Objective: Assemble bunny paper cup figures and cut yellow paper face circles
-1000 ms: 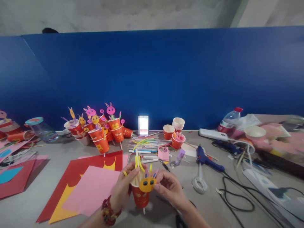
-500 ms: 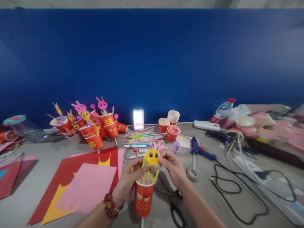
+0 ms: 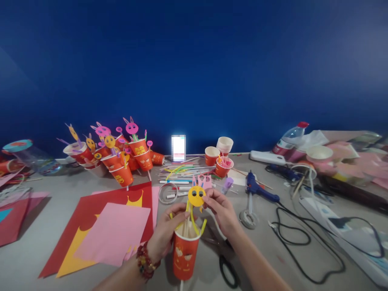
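A yellow round paper face [image 3: 196, 196] with googly eyes and pointed ears stands above a red paper cup [image 3: 184, 256]. My left hand [image 3: 169, 226] is closed around the stick [image 3: 187, 220] under the face, just over the cup's rim. Thumb and fingers of my right hand [image 3: 222, 210] pinch the face's right edge. Yellow pipe cleaners [image 3: 194, 222] hang from below the face over the cup's mouth. Out of the cup's base comes a white stick [image 3: 181, 285]. Black-handled scissors [image 3: 228, 271] lie at the cup's right, partly hidden by my right arm.
Red and pink paper sheets [image 3: 113, 232] lie at left, with red cups bearing paper figures [image 3: 121, 176] behind them. Pipe cleaners and markers [image 3: 178, 173] are at the middle back. A blue glue gun [image 3: 257, 190], its black cord and a power strip [image 3: 336, 238] occupy the right.
The yellow face stands slightly higher above the cup's rim, and more of the stick shows. A yellow pipe cleaner at right has swung outward. Both hands keep their hold.
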### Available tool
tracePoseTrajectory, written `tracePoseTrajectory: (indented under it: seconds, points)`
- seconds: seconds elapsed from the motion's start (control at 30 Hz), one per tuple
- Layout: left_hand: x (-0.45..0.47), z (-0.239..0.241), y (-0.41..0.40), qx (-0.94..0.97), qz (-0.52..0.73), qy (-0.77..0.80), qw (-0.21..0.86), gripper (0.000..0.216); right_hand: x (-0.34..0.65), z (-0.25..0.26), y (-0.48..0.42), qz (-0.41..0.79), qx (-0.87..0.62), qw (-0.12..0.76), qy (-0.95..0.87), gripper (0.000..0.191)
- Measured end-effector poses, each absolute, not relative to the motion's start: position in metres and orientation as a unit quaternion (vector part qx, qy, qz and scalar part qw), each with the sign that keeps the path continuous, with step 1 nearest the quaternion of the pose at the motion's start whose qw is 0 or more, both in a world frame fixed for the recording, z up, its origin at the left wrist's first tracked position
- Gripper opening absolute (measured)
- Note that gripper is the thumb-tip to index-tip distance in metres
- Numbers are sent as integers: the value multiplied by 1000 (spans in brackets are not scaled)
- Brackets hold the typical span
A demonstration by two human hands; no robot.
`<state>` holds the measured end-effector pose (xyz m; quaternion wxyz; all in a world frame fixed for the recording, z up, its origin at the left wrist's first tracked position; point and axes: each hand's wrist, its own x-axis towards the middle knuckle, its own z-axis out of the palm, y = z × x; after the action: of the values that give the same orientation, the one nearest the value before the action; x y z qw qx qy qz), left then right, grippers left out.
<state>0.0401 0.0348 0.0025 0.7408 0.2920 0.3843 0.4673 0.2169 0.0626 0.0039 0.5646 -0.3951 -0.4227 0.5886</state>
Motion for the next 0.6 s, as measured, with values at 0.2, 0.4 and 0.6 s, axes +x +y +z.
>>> tracePoseTrajectory:
  seconds: [0.2,0.4,0.6]
  points:
    - [40,2,36,272,477,376,747,30,209,0,60,593,-372,549,-456,32]
    - [40,-2,36,269,483,374,745,30,205,-1,58,581,-383,540,-474,34]
    - [40,-1,36,276,475,370,750,27,203,-2,58,566,-391,543,-481,35]
